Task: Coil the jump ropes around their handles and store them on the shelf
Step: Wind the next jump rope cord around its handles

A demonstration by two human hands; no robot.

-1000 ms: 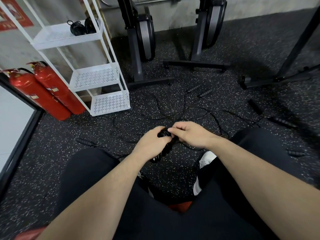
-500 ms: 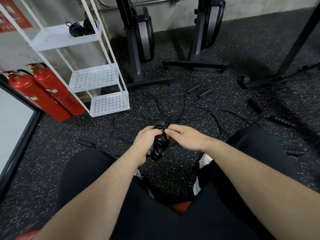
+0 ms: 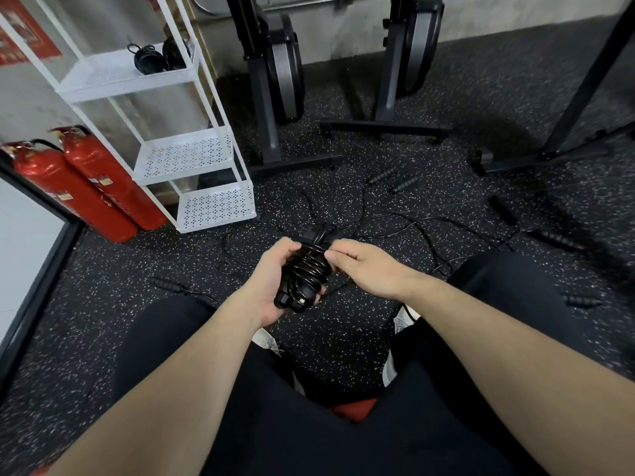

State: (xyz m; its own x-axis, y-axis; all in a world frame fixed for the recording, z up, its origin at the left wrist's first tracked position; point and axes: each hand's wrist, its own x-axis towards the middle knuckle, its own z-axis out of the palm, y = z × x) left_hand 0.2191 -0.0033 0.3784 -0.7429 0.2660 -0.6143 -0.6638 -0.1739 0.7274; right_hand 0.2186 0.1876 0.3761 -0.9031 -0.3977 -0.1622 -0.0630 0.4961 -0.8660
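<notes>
Speckled black gym floor (image 3: 103,304) spreads under loose rope and handles. Up front, the left hand (image 3: 271,280) grips the coiled jump rope (image 3: 307,269), its long axis running away from the body, tilted right. The right hand (image 3: 364,266) seems to pinch the cord at the bundle's far end, though the fingertips are hard to read. To the left stands the white shelf (image 3: 192,72), nearer the left hand.
</notes>
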